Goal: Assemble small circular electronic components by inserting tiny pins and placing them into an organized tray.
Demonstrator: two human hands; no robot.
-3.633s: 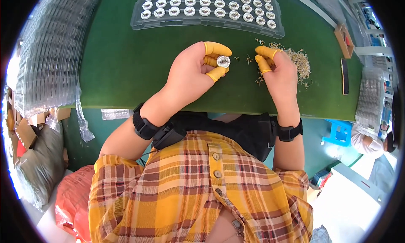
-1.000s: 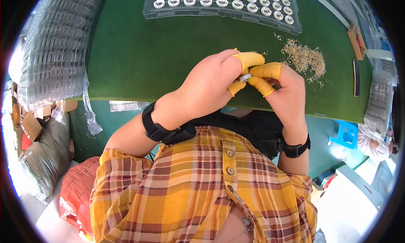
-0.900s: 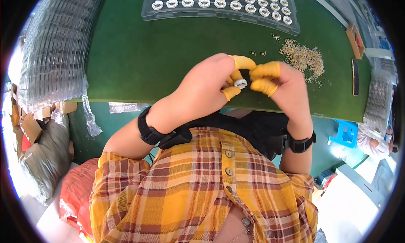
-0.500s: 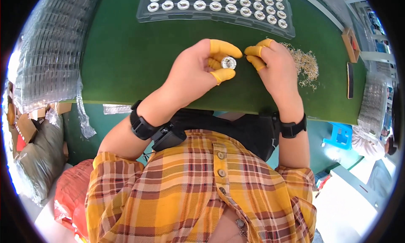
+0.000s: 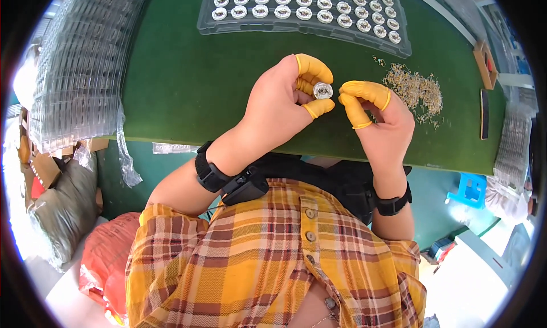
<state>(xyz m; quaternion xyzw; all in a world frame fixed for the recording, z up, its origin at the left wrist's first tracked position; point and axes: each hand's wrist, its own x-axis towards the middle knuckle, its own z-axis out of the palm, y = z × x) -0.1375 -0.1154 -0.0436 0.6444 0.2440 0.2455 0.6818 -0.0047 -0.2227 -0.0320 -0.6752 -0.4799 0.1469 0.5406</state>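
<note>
Between the fingers of my left hand (image 5: 280, 91) is a small round part (image 5: 323, 91), white-rimmed with a shiny metallic face turned up. Yellow finger cots cover those fingertips. Just to its right, my right hand (image 5: 383, 114) has thumb and forefinger, also in yellow cots, pinched together; whatever they hold is too small to make out. Beyond the right hand lies a loose pile of tiny wire-legged components (image 5: 415, 91), a few of them apart from it. Ahead, a clear plastic tray (image 5: 285, 29) carries rows of similar round parts.
The green work table (image 5: 188, 89) ends just in front of my body. Tall stacks of clear plastic trays (image 5: 80, 72) stand at the left. Toward the right edge are a small wooden box (image 5: 485, 65) and a dark narrow bar (image 5: 484, 114). A blue stool (image 5: 469, 190) stands below.
My right hand has turned and come lower, its fingers now pointing at the round part. The left hand keeps its hold. The whole view has shifted slightly.
</note>
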